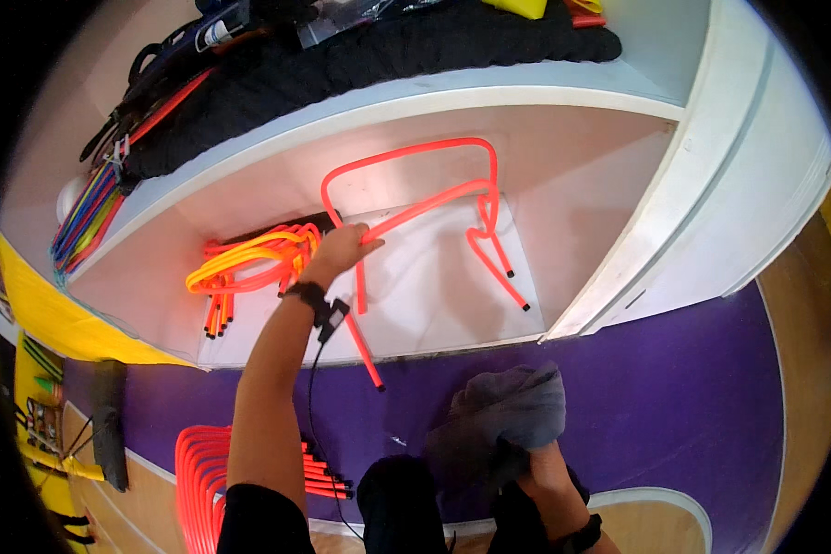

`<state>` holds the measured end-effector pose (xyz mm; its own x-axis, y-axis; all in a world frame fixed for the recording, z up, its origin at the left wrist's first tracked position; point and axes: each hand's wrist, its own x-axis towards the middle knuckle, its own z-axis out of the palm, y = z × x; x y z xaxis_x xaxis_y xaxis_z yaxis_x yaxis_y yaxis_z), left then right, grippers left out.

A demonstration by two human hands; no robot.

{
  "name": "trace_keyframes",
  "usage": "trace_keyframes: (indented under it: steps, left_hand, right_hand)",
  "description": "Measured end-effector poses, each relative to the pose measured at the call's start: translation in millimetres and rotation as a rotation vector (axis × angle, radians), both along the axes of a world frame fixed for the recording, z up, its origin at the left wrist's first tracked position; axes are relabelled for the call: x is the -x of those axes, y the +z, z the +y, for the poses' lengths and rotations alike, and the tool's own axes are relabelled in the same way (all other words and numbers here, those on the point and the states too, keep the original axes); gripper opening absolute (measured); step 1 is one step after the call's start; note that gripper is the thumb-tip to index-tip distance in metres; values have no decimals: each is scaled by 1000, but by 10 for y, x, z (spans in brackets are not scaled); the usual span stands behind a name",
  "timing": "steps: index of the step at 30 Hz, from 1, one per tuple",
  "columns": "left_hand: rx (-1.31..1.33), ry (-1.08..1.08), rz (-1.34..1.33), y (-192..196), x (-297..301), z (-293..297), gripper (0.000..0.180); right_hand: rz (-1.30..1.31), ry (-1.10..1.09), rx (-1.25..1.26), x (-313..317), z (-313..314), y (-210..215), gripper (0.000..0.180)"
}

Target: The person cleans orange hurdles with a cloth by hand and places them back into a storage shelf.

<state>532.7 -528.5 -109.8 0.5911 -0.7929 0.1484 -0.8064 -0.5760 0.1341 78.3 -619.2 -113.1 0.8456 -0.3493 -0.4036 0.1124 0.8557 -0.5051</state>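
My left hand [340,251] reaches into the lower shelf compartment, its fingers closed around the corner of a red-orange training hurdle [429,201]. One black-tipped leg of that hurdle hangs past the shelf's front edge. Right behind it stands a second red-orange hurdle [411,148]; their bars overlap at the right. My right hand [547,471], low in the view, holds a crumpled grey cloth [508,406] above the purple floor. The cloth hides most of its fingers.
Yellow and orange hurdles [254,263] lie bunched at the compartment's left. On the floor at lower left is a row of nested red hurdles [198,471]. The upper shelf [388,103] carries a long black bundle [360,78] and coloured cords [92,217]. A white panel [702,203] stands at right.
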Motion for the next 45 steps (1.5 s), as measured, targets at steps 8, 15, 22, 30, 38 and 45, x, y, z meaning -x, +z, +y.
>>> trace_keyframes:
  steps: [8,15,22,30,38,45]
  left_hand:
    - [115,61,99,-4,1655,522,45]
    - [270,306,22,-88,3010,1575,37]
    - [486,264,116,228,4249,2197,32]
    - [528,362,301,532,4979,3064,23]
    - [803,320,586,281,5209,3579,19]
    - [916,325,809,385,5506,3871,28]
  right_hand:
    - [10,-230,309,178,145,-428,42]
    - [-45,-461,979,291,441,-76,39]
    - [-354,-381,2319,308,1074,701,33]
    - [-429,-824,2368,680,828,1187,32]
    - [-306,-511,1629,901,572,1137,58]
    - [-287,-678,1908,675,418,772,45]
